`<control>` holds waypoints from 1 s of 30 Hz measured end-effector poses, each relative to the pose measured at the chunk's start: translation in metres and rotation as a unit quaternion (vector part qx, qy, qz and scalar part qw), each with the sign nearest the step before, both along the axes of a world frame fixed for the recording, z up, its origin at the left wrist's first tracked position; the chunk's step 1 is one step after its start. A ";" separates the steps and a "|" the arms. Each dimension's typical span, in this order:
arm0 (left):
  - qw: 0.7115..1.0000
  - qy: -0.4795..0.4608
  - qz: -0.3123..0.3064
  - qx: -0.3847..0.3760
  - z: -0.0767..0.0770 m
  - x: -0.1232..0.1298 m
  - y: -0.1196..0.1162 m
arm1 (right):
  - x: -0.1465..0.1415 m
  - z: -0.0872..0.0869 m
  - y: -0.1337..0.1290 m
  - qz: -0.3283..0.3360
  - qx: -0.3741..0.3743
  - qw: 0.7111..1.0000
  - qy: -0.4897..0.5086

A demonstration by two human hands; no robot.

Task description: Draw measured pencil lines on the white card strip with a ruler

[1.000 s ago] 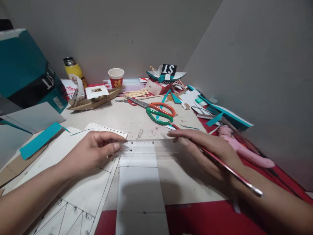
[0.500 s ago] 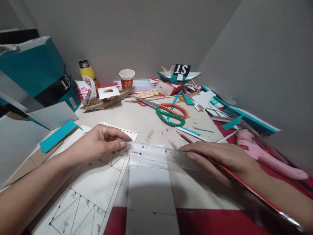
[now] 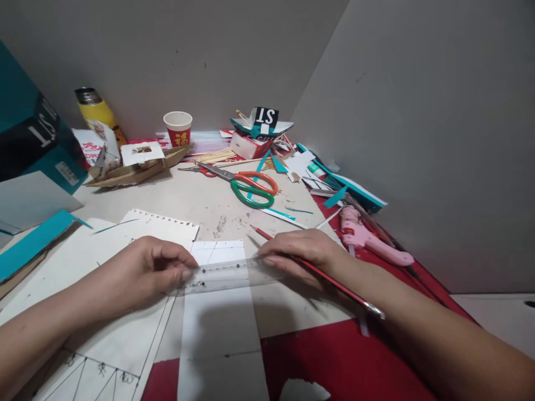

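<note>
A clear plastic ruler (image 3: 225, 275) lies across a white paper strip (image 3: 219, 340) that bears thin pencil lines. My left hand (image 3: 146, 273) pinches the ruler's left end between thumb and fingers. At the ruler's right end, my right hand (image 3: 303, 259) grips it and also holds a red pencil (image 3: 326, 275), its tip pointing up and left. Under my left forearm is a notebook sheet (image 3: 121, 328) with drawn triangles and handwritten marks.
Scissors (image 3: 254, 189) with orange and green handles lie beyond the ruler. Further back are a cardboard boat (image 3: 137, 174), a paper cup (image 3: 178, 131) and a yellow bottle (image 3: 98, 111). A pink glue gun (image 3: 371, 239) lies right, near teal scraps.
The view has swung right, so things appear further left. The ruler now sits lower relative to the strip's top end, and both hands keep hold of it.
</note>
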State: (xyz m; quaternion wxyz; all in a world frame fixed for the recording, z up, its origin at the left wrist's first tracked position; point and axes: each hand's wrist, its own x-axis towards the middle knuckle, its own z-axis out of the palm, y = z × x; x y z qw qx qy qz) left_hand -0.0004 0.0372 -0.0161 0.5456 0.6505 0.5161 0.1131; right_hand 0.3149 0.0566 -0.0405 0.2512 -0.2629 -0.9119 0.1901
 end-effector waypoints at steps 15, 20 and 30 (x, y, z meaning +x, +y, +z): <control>0.996 -0.050 -0.053 -0.042 0.018 0.007 0.000 | -0.007 0.019 -0.012 -0.193 -0.287 0.917 0.196; 0.995 -0.097 -0.007 -0.030 0.023 0.009 0.005 | -0.007 0.021 -0.005 -0.231 -0.375 0.815 0.376; 0.980 -0.175 0.062 -0.071 0.017 0.031 0.015 | -0.016 0.025 -0.004 -0.209 -0.450 0.736 0.461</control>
